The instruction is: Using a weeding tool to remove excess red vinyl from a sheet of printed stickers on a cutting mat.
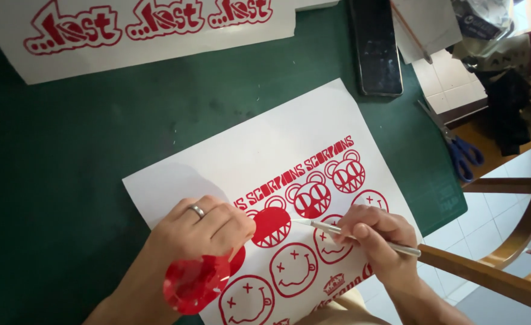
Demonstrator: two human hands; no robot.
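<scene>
Two hands worked a white sheet of red vinyl decals [289,150] on the green worktop [96,150]: left hand [202,232] pinched peeled red film [194,284]; right hand [378,244] gripped a thin silver pick [337,230]. A slip might tear neighbouring faces.

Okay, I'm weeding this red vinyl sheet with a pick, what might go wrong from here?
1. The pick in the right hand points at a bear design; a slip might lift or tear its thin teeth.
2. The peeled red scrap under the left hand hangs close to the sheet and may stick back onto finished faces.
3. The scissors lie at the mat's edge, where a nudge might knock them off.
</scene>
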